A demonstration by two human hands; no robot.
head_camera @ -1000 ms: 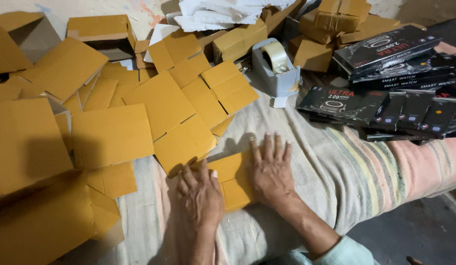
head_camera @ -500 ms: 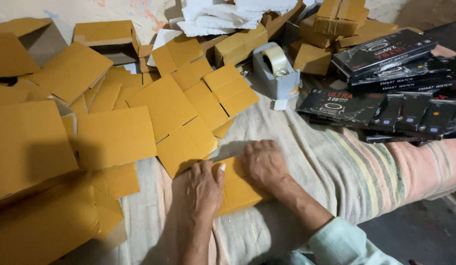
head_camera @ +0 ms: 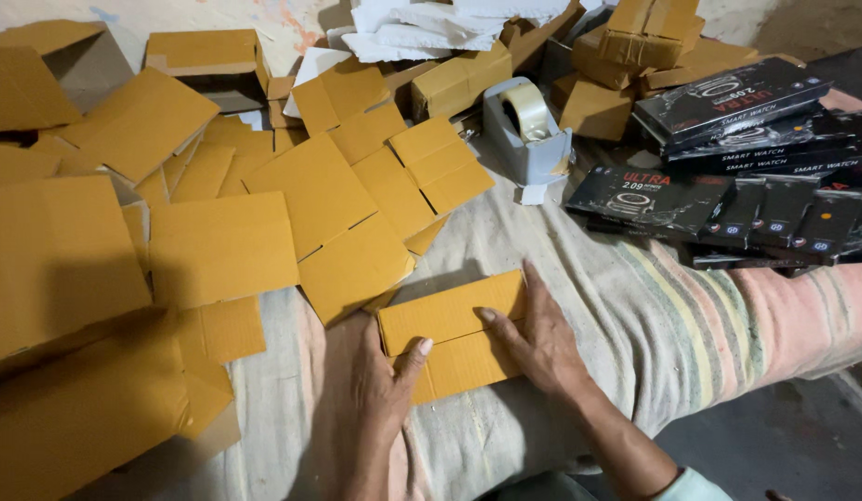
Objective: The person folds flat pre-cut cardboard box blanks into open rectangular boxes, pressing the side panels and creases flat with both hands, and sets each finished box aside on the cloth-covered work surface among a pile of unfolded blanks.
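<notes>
A small flat brown cardboard box blank [head_camera: 454, 332] lies on the striped cloth [head_camera: 654, 325] in front of me, with one flap folded up along its far side. My left hand [head_camera: 380, 380] presses its near left corner, thumb on the card. My right hand [head_camera: 538, 339] lies along its right edge, fingers spread over the fold. Both hands grip the same piece.
Many flat brown cardboard blanks [head_camera: 218, 246] cover the left half of the surface. A grey tape dispenser [head_camera: 527, 130] stands behind the box. Several black product boxes [head_camera: 728, 199] are stacked at right. Folded brown cartons [head_camera: 635, 46] and white card pieces [head_camera: 431, 28] lie at the back.
My hands were flat on top of the cardboard piece; they have moved to its edges and a flap has been folded up. The view has shifted slightly.
</notes>
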